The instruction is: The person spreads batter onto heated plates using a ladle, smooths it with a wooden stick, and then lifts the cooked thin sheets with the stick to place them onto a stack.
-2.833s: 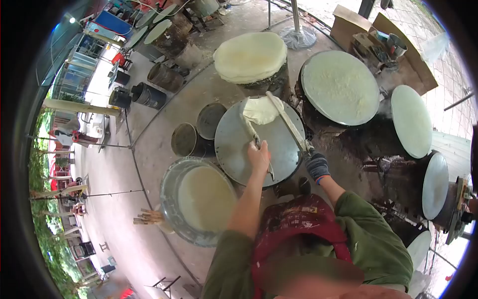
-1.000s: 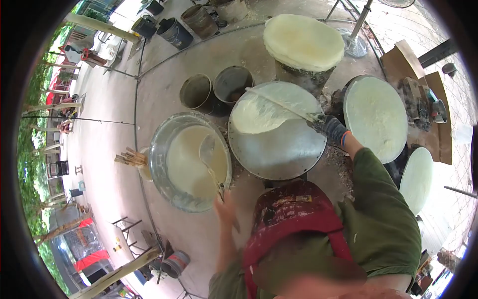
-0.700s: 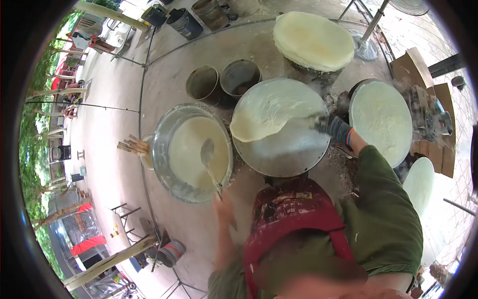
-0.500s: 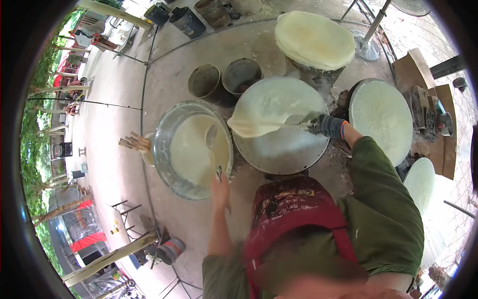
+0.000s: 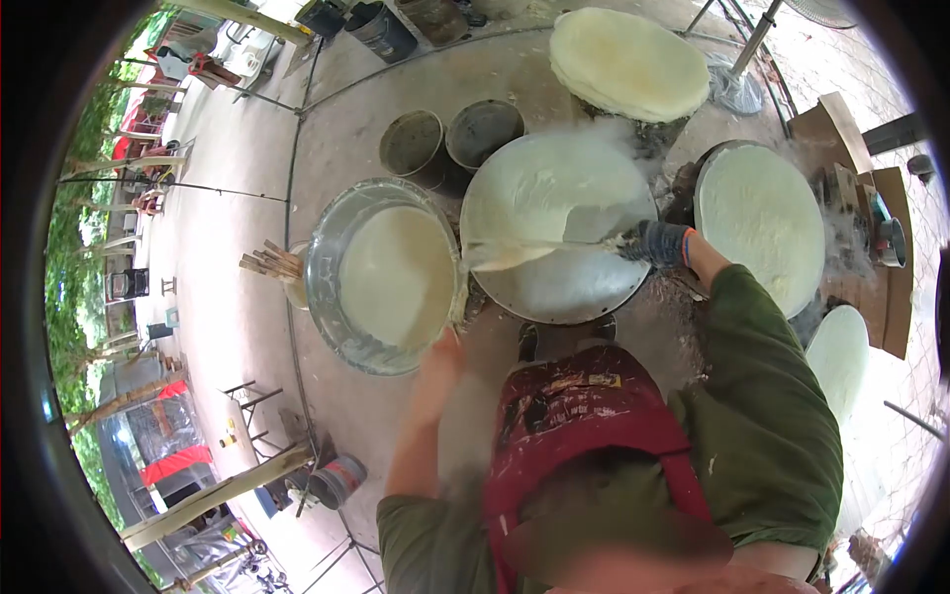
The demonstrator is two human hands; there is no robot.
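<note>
My right hand (image 5: 658, 243), in a dark glove, grips a long flat spreader stick (image 5: 539, 244) that lies across the round griddle (image 5: 584, 292). Pale batter (image 5: 539, 188) covers the far half of the griddle and bunches along the stick's left end. Steam rises from the griddle's far edge. My left hand (image 5: 442, 351) is blurred at the near right rim of the wide metal basin (image 5: 332, 297), which is full of batter (image 5: 396, 277). The ladle seen earlier does not show clearly, and the fingers are too blurred to read.
A tall stack of finished sheets (image 5: 628, 59) stands beyond the griddle. Two more griddles with batter (image 5: 757, 238) (image 5: 839, 356) sit to the right. Two empty buckets (image 5: 411, 144) (image 5: 485, 129) stand behind the basin. A bundle of sticks (image 5: 272, 262) lies to its left.
My right hand has swept the stick toward me, spreading batter over the griddle. My left hand carried the ladle from the griddle to the basin and now rests at its rim.
</note>
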